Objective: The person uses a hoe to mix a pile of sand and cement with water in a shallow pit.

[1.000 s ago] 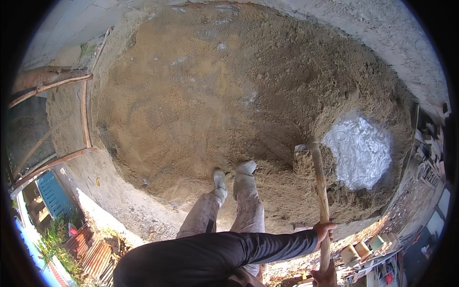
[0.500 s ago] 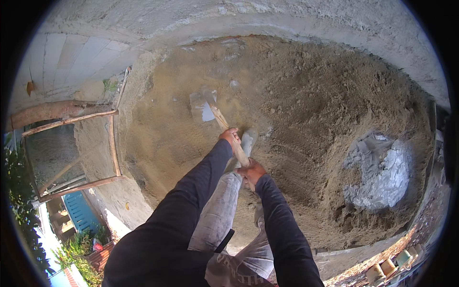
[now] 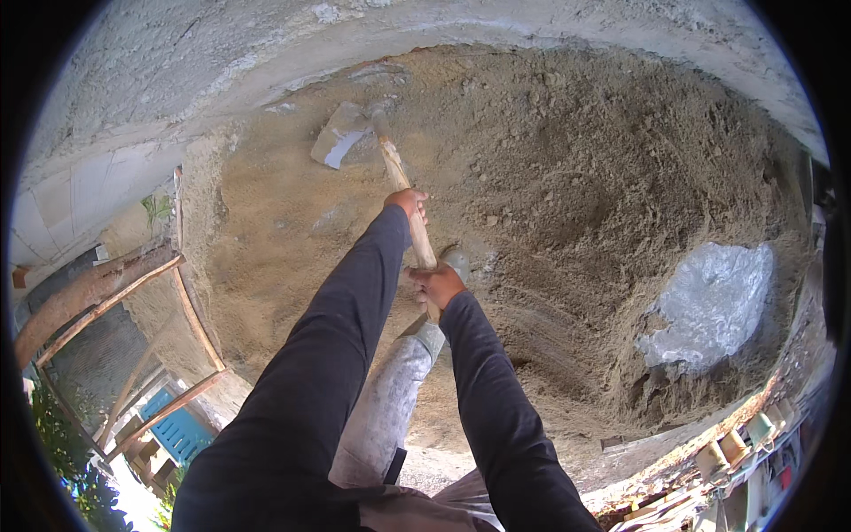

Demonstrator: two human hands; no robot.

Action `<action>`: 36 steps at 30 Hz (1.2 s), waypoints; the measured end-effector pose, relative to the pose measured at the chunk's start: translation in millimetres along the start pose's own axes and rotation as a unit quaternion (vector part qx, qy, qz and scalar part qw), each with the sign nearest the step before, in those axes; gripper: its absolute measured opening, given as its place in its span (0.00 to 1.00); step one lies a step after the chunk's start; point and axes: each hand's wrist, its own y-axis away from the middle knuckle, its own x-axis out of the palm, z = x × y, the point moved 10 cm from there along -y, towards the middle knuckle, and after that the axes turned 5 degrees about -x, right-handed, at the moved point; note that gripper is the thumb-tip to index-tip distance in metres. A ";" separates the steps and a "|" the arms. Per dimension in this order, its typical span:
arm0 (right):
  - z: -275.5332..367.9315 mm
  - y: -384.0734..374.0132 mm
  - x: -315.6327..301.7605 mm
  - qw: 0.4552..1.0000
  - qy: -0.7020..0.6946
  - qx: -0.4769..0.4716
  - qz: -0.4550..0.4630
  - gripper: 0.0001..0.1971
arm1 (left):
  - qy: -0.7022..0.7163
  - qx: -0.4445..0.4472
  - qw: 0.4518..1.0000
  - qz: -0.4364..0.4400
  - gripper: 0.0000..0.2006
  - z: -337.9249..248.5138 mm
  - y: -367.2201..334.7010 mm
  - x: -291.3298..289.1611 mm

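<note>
Both of my hands are wrapped round the wooden handle of a hoe (image 3: 393,162). My left hand (image 3: 409,203) grips partway along the handle, and my right hand (image 3: 438,285) holds it nearer its lower end. The wide metal blade (image 3: 340,136) is at the far end, turned left, at or just over the brown sandy soil (image 3: 292,199); whether it touches cannot be told. Part of the blade shines white. Below my right hand, my leg (image 3: 377,426) and boot (image 3: 456,258) stand on the soil.
A pale grey powdery heap (image 3: 709,306) lies in the soil at the right. A rough plastered wall (image 3: 443,22) curves round the far side. A wooden frame with mesh (image 3: 199,319) stands at the left, and containers (image 3: 731,448) line the lower right.
The hoe and both hands have moved farther away from me, and the blade has shifted left, closer to the far wall. My view has turned slightly. Both hands keep their hold.
</note>
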 end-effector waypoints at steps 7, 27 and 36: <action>-36.9 162.1 -131.9 0.988 0.014 0.102 -0.112 0.16 | 0.049 -0.088 0.993 0.068 0.05 154.3 87.4 146.4; 36.8 724.2 -220.1 0.814 0.393 0.209 -0.374 0.30 | 0.171 -0.327 0.854 0.366 0.08 402.4 572.4 383.1; 107.1 610.8 -170.8 0.906 0.335 0.141 -0.219 0.29 | 0.228 -0.259 0.877 0.334 0.08 292.5 514.3 344.2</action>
